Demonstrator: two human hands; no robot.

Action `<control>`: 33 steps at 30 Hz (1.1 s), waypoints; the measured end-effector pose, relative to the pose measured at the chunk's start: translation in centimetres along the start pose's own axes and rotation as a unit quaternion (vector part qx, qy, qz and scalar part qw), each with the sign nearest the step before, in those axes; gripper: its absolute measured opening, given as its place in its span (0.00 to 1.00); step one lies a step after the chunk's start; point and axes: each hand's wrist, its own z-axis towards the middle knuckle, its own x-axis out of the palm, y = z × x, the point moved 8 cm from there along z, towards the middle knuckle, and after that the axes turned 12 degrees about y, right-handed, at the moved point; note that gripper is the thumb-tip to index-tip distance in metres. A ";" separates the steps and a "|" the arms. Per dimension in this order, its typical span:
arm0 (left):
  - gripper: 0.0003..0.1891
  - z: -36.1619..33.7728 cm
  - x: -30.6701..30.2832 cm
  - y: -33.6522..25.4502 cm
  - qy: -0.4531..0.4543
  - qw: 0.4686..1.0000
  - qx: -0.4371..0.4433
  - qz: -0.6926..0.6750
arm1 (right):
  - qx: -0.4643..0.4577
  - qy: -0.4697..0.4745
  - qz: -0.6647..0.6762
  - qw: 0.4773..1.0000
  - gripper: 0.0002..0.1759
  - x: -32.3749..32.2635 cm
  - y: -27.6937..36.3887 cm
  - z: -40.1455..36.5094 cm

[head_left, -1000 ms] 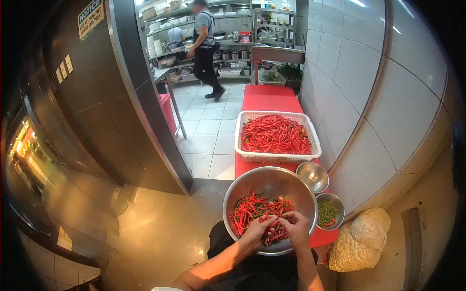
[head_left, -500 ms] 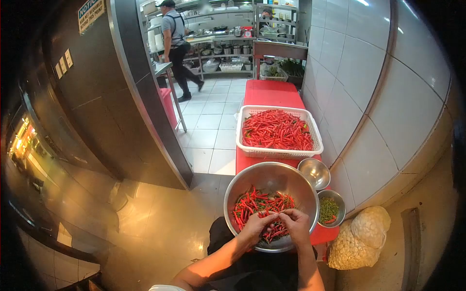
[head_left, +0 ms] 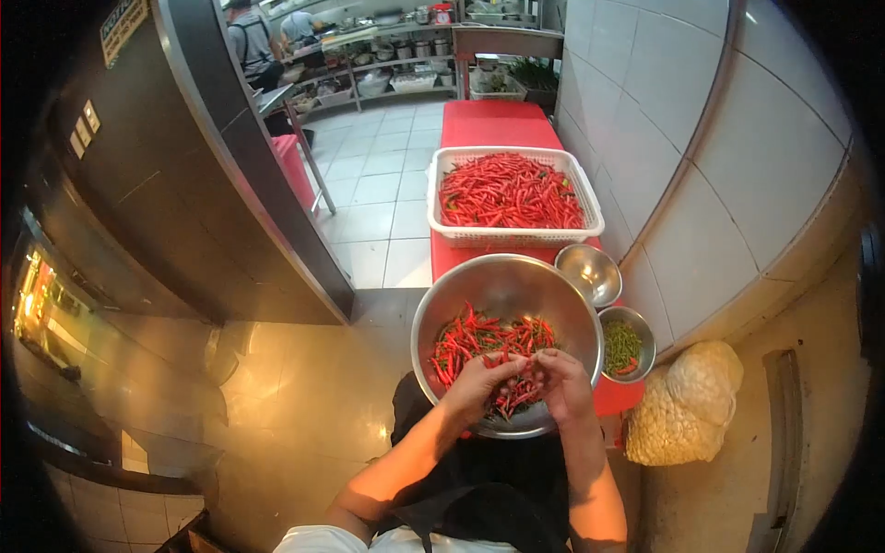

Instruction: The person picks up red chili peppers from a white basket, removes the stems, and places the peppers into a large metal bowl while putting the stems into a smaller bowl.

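Above a large steel bowl [head_left: 447,293] of red chili peppers [head_left: 472,334], both my hands work close together. My left hand [head_left: 481,382] is closed, with a red chili pepper between its thumb and fingers. Just to its right, my right hand [head_left: 564,385] is closed in a pinch, its fingertips near the left thumb; whatever small piece it pinches is too small to make out. Green stems show among the peppers in the bowl. Right of the large bowl, a small steel bowl [head_left: 649,343] holds green stems [head_left: 621,347] and a bit of red.
A white plastic basket [head_left: 592,205] heaped with red chilies [head_left: 512,189] stands beyond the bowl on a red bench [head_left: 498,122]. Another small steel bowl [head_left: 588,275] sits by the tiled wall [head_left: 682,221]. A bag of pale contents [head_left: 682,410] lies right. Two people work at the back left.
The view has tilted down, so the bowls and basket appear higher. My hands stay over the bowl, fingertips slightly farther apart. The walking person has moved left; another person now shows behind.
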 end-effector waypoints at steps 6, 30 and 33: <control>0.07 -0.3 0.1 -1.4 -0.040 0.998 0.035 0.025 | -0.063 -0.038 -0.253 0.965 0.06 1.9 2.4 -1.2; 0.18 0.2 -1.4 0.8 0.019 0.970 0.002 -0.242 | -0.165 -0.316 -0.751 0.556 0.09 -5.8 15.5 -5.5; 0.19 0.6 -1.0 0.8 0.034 0.961 0.006 -0.276 | -0.218 -0.376 -0.765 0.474 0.09 -3.2 15.8 -6.9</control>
